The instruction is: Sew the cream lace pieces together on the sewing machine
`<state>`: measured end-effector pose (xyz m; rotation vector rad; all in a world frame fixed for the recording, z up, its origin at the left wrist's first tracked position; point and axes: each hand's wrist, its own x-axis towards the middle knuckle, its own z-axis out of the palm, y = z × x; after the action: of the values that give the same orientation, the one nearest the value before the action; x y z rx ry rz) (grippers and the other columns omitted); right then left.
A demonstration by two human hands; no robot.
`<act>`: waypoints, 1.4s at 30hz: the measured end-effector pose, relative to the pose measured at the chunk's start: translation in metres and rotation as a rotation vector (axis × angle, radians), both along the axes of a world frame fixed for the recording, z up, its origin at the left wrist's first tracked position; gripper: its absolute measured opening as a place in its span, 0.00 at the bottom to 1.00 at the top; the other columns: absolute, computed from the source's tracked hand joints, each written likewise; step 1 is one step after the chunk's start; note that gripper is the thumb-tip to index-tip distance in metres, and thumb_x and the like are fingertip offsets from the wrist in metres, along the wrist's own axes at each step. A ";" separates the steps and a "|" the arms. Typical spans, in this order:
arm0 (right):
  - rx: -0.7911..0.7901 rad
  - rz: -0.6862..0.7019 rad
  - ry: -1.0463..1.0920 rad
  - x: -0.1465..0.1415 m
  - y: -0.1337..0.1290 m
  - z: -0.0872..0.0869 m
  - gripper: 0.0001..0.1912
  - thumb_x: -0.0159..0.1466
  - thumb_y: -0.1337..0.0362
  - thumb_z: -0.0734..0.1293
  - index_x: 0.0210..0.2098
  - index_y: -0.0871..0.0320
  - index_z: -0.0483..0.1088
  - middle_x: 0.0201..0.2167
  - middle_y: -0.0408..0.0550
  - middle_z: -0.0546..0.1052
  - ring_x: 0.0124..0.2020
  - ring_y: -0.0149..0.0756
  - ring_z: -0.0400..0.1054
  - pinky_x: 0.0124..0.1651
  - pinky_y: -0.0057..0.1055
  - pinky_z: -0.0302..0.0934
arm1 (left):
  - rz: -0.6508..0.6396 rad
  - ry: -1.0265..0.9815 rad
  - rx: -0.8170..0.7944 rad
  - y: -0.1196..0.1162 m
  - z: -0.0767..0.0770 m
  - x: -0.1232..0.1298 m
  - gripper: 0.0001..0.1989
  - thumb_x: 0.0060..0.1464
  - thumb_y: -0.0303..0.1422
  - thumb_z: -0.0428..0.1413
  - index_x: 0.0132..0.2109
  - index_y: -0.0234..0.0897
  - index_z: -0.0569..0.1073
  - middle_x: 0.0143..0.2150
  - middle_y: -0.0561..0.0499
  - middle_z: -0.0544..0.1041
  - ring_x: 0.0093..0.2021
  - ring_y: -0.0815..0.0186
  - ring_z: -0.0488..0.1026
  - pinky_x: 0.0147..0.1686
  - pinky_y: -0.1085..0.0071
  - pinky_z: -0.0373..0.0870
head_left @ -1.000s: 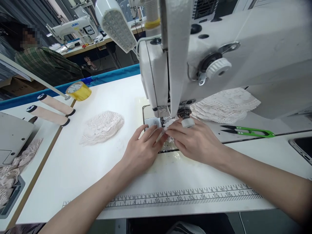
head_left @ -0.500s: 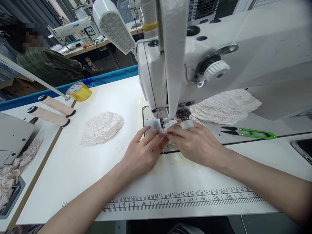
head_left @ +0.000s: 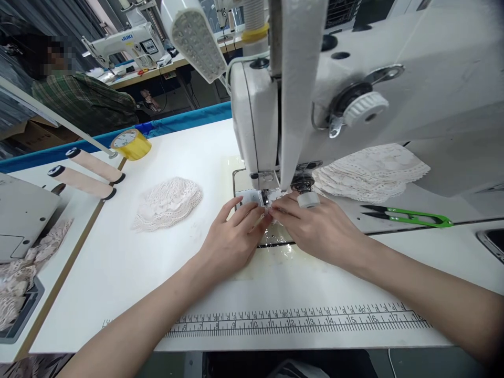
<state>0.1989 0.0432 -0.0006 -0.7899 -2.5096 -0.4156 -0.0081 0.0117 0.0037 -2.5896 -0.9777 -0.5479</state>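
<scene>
A sewing machine (head_left: 255, 115) stands over a small piece of white lace (head_left: 279, 193) at its presser foot (head_left: 265, 198). My left hand (head_left: 232, 236) lies just left of the foot, its thumb and fingertips closed on the lace's near edge. On the other side, my right hand (head_left: 323, 226) pinches the same lace, its fingertips almost touching the left ones. Most of the lace is hidden under the fingers and the machine head.
A lace stack (head_left: 169, 203) lies on the left of the white table (head_left: 165, 283), another lace pile (head_left: 370, 170) behind my right hand. Green thread snips (head_left: 417, 216) lie at right. Thread cones (head_left: 82, 181) and yellow tape (head_left: 132, 145) stand left. A person (head_left: 82, 100) sits beyond.
The whole view has shifted slightly, so the machine sits a little further right. Both hands stay at the presser foot with hardly any change in their grip.
</scene>
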 end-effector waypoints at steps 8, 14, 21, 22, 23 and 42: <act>0.031 0.011 0.039 0.001 -0.001 0.003 0.15 0.63 0.77 0.60 0.36 0.58 0.76 0.33 0.45 0.80 0.32 0.34 0.70 0.40 0.34 0.61 | 0.001 0.002 0.001 -0.001 0.000 0.000 0.14 0.60 0.23 0.51 0.51 0.34 0.74 0.46 0.46 0.78 0.50 0.60 0.73 0.57 0.55 0.65; 0.059 0.019 0.014 0.000 -0.001 0.004 0.15 0.61 0.79 0.60 0.33 0.59 0.75 0.34 0.43 0.80 0.29 0.33 0.68 0.39 0.34 0.60 | -0.011 -0.011 0.038 -0.003 0.003 0.000 0.11 0.60 0.23 0.52 0.47 0.33 0.75 0.44 0.48 0.80 0.47 0.61 0.75 0.51 0.58 0.66; 0.061 0.015 0.007 0.000 -0.002 0.006 0.16 0.61 0.80 0.58 0.34 0.59 0.75 0.34 0.44 0.80 0.28 0.33 0.67 0.39 0.34 0.59 | 0.001 -0.013 0.033 -0.002 0.004 0.001 0.10 0.60 0.23 0.52 0.46 0.34 0.75 0.44 0.49 0.80 0.46 0.62 0.75 0.50 0.59 0.65; 0.061 0.015 0.003 0.000 -0.002 0.005 0.16 0.61 0.80 0.58 0.34 0.60 0.75 0.34 0.44 0.80 0.28 0.33 0.67 0.39 0.34 0.59 | 0.004 -0.013 0.034 -0.002 0.004 0.001 0.10 0.60 0.23 0.52 0.46 0.34 0.75 0.44 0.49 0.81 0.46 0.62 0.75 0.50 0.60 0.64; 0.060 0.014 -0.003 0.000 -0.002 0.005 0.16 0.61 0.80 0.58 0.35 0.60 0.75 0.34 0.44 0.80 0.28 0.33 0.67 0.39 0.34 0.59 | 0.008 -0.014 0.038 -0.002 0.004 0.001 0.10 0.60 0.23 0.52 0.46 0.34 0.75 0.43 0.49 0.81 0.46 0.62 0.75 0.49 0.60 0.64; 0.024 -0.005 -0.044 0.002 0.000 0.001 0.17 0.61 0.79 0.59 0.41 0.60 0.76 0.37 0.45 0.81 0.36 0.37 0.71 0.49 0.37 0.60 | 0.093 0.008 -0.003 0.002 0.000 -0.005 0.14 0.61 0.24 0.50 0.52 0.34 0.73 0.48 0.48 0.79 0.50 0.61 0.74 0.54 0.57 0.60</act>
<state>0.2009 0.0435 0.0001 -0.7857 -2.5395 -0.4682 -0.0134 0.0139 0.0040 -2.5322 -1.0902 -0.5118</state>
